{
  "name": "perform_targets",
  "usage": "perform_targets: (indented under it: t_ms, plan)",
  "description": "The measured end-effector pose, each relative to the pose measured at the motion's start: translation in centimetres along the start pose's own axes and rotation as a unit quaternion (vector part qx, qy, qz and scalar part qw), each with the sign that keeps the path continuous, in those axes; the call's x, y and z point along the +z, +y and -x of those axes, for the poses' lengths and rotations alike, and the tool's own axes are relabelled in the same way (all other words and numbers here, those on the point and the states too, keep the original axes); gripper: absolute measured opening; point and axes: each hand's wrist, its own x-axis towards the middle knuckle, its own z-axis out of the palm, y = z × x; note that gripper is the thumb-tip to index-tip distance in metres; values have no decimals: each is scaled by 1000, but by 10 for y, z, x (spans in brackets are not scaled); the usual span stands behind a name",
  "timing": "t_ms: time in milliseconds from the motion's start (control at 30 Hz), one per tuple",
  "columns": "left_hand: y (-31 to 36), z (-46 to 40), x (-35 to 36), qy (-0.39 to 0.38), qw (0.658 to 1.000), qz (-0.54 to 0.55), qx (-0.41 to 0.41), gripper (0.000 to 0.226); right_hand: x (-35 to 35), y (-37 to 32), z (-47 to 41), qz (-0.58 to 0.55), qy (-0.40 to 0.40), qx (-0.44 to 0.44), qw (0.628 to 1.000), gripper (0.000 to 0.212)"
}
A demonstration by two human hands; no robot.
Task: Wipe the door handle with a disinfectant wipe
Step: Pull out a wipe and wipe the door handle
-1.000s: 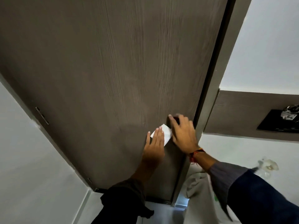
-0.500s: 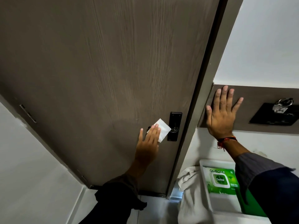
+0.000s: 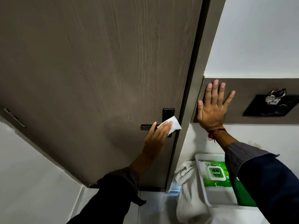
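1. A brown wood-grain door (image 3: 97,70) was seen closed against its frame, with a black door handle (image 3: 148,126) mounted near the door's right edge.
2. A white disinfectant wipe (image 3: 172,126) was pressed flat against the handle where the lever meets its black plate (image 3: 168,113).
3. The wipe was held in place by the left hand (image 3: 157,139), its fingers extended and laid together over the wipe, not curled.
4. The right hand (image 3: 212,109) was laid flat, fingers spread, on a brown wall panel (image 3: 258,84) just beside the door frame.
5. A green pack of wipes (image 3: 216,174) was seen in a white tray (image 3: 200,180) below the right arm, with a white cloth (image 3: 187,191) beside it.
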Motion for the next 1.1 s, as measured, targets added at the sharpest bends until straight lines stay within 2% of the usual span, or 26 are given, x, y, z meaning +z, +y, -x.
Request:
perform_targets:
  t_ms: [167, 367, 600, 733, 800, 933, 1100]
  plan:
    - [-6, -7, -4, -9, 997, 14, 71, 57, 2, 2, 1, 8, 1, -9, 1000, 66]
    - [-51, 21, -9, -20, 997, 11, 79, 73, 1, 0, 2, 4, 0, -8, 1000, 67]
    - [-16, -11, -6, -26, 992, -8, 123, 74, -1, 0, 1, 6, 3, -7, 1000, 67]
    - [-45, -3, -15, -40, 989, -34, 138, 71, 1, -3, -3, -4, 4, -31, 1000, 67]
    - [-57, 4, -15, -38, 987, -22, 156, 67, -3, 9, 5, 10, 7, -2, 1000, 67]
    - [-72, 21, -19, -33, 991, -55, 120, 57, 0, -1, 1, 5, 3, -16, 1000, 68]
    - [-23, 0, -19, -84, 995, -14, 48, 62, 0, 0, 5, 1, 6, -15, 1000, 68]
